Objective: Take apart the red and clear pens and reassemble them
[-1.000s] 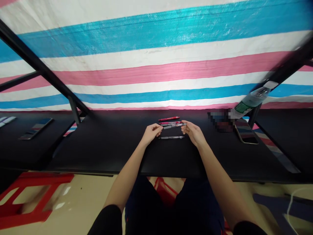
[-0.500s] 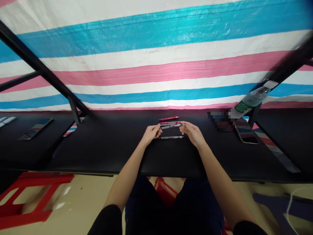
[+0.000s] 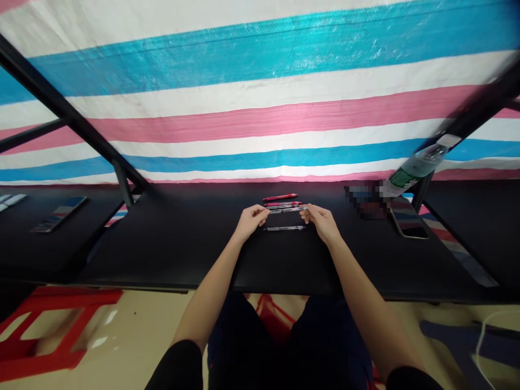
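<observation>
My left hand (image 3: 253,218) pinches the left end of a clear pen with a grey grip (image 3: 284,210). The other end of that pen is between the fingertips of my right hand (image 3: 320,219). Just beyond it lie another grey-gripped pen (image 3: 282,207) and a pink-red pen (image 3: 283,203), close together and partly hidden. Farther back rests a red pen (image 3: 280,197), slightly tilted. Nearer to me, apart from the rest, one more clear pen with a dark grip (image 3: 284,228) lies flat on the black table (image 3: 179,244).
At the right stand a leaning water bottle (image 3: 418,169), a phone (image 3: 409,219) and a blurred-out item (image 3: 369,200). Another phone (image 3: 60,214) lies on the left table. Black metal bars (image 3: 81,130) slope up at both sides before a striped sheet (image 3: 260,127). Red stools (image 3: 60,325) are below.
Both hands have shifted slightly with the grey-gripped pen, which now lies more level and close alongside the pens behind it. The other pens have stayed put.
</observation>
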`<state>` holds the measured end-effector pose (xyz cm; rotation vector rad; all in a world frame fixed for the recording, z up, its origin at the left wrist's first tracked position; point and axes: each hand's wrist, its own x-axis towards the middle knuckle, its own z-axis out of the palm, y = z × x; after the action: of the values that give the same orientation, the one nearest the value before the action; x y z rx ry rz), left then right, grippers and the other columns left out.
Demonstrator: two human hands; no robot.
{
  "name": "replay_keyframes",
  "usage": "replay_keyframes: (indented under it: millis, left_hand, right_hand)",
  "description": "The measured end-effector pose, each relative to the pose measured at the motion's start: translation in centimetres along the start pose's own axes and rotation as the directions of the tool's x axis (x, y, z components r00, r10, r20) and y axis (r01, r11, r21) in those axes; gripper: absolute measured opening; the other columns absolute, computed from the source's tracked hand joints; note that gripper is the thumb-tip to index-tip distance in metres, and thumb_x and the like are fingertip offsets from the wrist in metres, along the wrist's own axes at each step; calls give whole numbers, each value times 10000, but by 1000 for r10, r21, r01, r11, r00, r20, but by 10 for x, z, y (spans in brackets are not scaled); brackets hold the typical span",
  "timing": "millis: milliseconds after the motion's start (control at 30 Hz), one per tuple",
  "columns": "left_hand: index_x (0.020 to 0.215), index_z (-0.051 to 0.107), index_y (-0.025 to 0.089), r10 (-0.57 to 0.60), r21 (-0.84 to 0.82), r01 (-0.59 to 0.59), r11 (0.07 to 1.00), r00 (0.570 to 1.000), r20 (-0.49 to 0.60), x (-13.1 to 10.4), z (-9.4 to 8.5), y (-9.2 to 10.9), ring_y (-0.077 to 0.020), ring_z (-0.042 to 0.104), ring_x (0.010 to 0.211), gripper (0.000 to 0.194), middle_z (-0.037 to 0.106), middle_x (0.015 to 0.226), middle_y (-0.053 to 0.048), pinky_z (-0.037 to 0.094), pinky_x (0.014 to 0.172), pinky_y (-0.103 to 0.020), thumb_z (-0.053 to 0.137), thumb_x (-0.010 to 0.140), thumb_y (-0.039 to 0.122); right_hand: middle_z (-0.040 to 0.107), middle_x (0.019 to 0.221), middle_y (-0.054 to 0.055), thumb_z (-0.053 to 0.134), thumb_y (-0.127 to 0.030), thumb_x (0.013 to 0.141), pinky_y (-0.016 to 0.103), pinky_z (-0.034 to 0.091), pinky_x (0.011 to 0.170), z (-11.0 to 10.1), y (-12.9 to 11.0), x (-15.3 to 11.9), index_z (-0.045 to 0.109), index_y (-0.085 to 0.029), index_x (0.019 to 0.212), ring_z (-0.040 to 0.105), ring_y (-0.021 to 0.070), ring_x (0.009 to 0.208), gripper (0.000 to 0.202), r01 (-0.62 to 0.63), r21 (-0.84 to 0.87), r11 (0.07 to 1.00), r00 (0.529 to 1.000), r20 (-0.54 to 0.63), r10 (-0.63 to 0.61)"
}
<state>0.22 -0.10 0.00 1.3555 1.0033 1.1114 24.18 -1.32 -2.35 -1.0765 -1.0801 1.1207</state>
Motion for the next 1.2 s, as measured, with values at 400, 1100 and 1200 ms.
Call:
replay_keyframes:
  millis: [400, 1100, 1200]
  left_hand:
    - [714, 603, 150, 17, 1, -18, 1000, 1000, 26, -1, 0, 1, -78, 438, 502, 298, 513, 560, 29, 372, 535, -240, 701, 767, 427]
    - [626, 554, 158, -35, 27, 36, 999, 999, -22, 1, 1, -1, -73, 422, 455, 389, 499, 517, 27, 343, 477, -225, 691, 752, 499]
    - [642, 565, 154, -15, 44, 16, 999, 1000, -23, 0, 0, -1, -72, 428, 466, 360, 501, 525, 30, 358, 498, -227, 684, 768, 470]
  right_hand:
    - [286, 420, -36, 469, -649, 873, 288, 230, 472, -1, 3, -1, 305, -213, 424, 269, 95, 430, 647, 88, -284, 955, 996, -5, -93]
    - [260, 443, -45, 485, -741, 804, 279, 219, 439, 5, 0, -7, 268, -226, 502, 232, 88, 430, 636, 88, -323, 942, 991, 120, -51]
    - [302, 442, -43, 513, -711, 811, 270, 240, 430, 4, 0, -5, 303, -221, 494, 276, 87, 423, 621, 92, -271, 958, 993, 99, -67]
